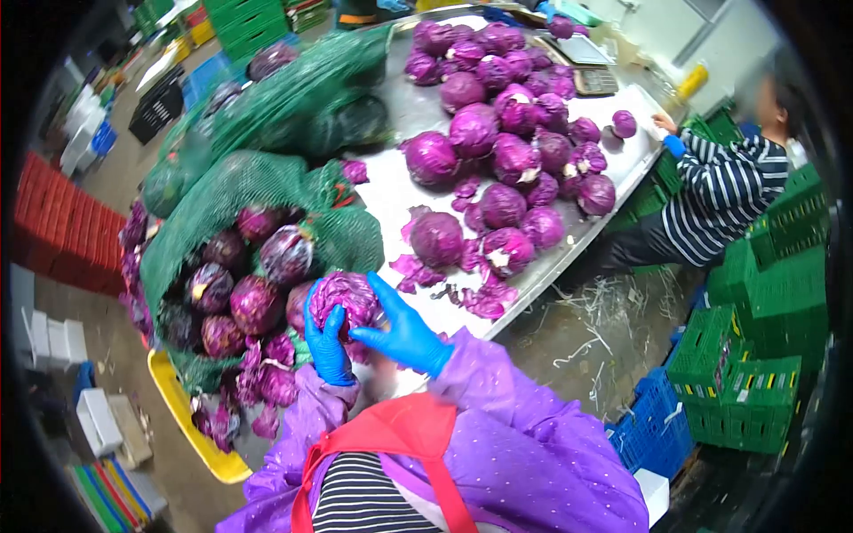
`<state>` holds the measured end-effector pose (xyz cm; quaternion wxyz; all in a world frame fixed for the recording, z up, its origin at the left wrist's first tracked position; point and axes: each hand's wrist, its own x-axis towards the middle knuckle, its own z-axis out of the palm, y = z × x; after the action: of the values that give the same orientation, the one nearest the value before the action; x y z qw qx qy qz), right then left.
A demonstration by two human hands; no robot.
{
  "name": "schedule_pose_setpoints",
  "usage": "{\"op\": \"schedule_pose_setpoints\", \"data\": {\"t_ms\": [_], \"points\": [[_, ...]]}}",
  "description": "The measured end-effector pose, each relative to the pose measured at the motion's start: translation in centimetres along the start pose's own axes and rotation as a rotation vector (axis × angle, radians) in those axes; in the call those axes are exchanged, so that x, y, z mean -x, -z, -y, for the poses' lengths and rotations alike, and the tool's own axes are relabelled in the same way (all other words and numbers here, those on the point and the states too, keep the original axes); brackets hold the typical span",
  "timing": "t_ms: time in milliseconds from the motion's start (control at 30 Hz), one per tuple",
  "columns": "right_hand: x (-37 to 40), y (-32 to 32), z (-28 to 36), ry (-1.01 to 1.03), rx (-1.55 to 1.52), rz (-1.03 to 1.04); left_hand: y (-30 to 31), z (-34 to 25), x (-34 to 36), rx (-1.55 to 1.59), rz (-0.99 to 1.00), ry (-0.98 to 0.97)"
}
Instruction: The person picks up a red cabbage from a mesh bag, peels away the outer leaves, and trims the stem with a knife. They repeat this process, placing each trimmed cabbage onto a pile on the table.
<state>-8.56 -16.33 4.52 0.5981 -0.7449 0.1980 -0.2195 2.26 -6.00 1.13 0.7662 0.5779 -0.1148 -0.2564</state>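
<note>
"Which step are you on?"
"Handling one purple cabbage (pixel 346 297), beside the green net (pixel 342 235). My left fingers (pixel 331 332) cup it; my right fingers (pixel 389 298) spread wide, perhaps touching it."
"And the next move?"
"Calls for a steady left hold, I'd judge."

Metal table (pixel 559 258) under purple cabbages (pixel 474 131)

no readable text, labels, brands, numbers or signs, markings on the green crates (pixel 755 391) too small to read
</note>
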Motion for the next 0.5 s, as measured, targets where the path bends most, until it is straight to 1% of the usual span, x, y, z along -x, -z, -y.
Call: {"op": "schedule_pose_setpoints", "data": {"t_ms": [33,67,100,133,200,267,300,333,400,433,467,500], "points": [[0.4,0.4,0.0,0.017,0.026,-0.045,-1.0,0.1,-0.4,0.07,0.031,0.02],[0.3,0.9,0.0,0.036,0.049,-0.087,-2.1,-0.1,-0.7,0.037,0.075,-0.013],[0.6,1.9,0.8,-0.026,-0.018,-0.115,-3.4,-0.2,-1.1,0.053,0.091,-0.008],[0.8,2.7,0.3,0.055,0.116,-0.141,-4.7,-0.1,-1.3,0.068,0.103,0.0],[0.4,4.0,-0.1,0.108,0.245,-0.284,-7.5,-0.3,-1.9,0.014,0.137,0.014],[-0.6,6.3,-0.7,0.103,0.222,-0.368,-10.0,0.9,-2.8,-0.006,0.19,-0.038],[-0.8,7.3,-0.7,0.098,0.231,-0.395,-11.1,1.3,-3.1,0.042,0.217,0.017],[-1.0,8.4,-1.1,0.147,0.303,-0.453,-12.2,1.3,-3.2,0.047,0.22,0.039],[-1.6,10.1,-1.4,0.084,0.204,-0.463,-14.1,2.1,-3.8,0.039,0.241,0.045],[-2.0,10.7,-2.0,0.016,0.159,-0.465,-14.9,2.7,-3.9,0.079,0.236,0.026],[-2.1,11.4,-2.0,-0.024,0.119,-0.474,-15.3,3.5,-4.4,0.043,0.232,0.031],[-2.4,11.6,-2.2,0.026,0.107,-0.515,-16.0,3.7,-4.8,0.06,0.213,0.036]]}}
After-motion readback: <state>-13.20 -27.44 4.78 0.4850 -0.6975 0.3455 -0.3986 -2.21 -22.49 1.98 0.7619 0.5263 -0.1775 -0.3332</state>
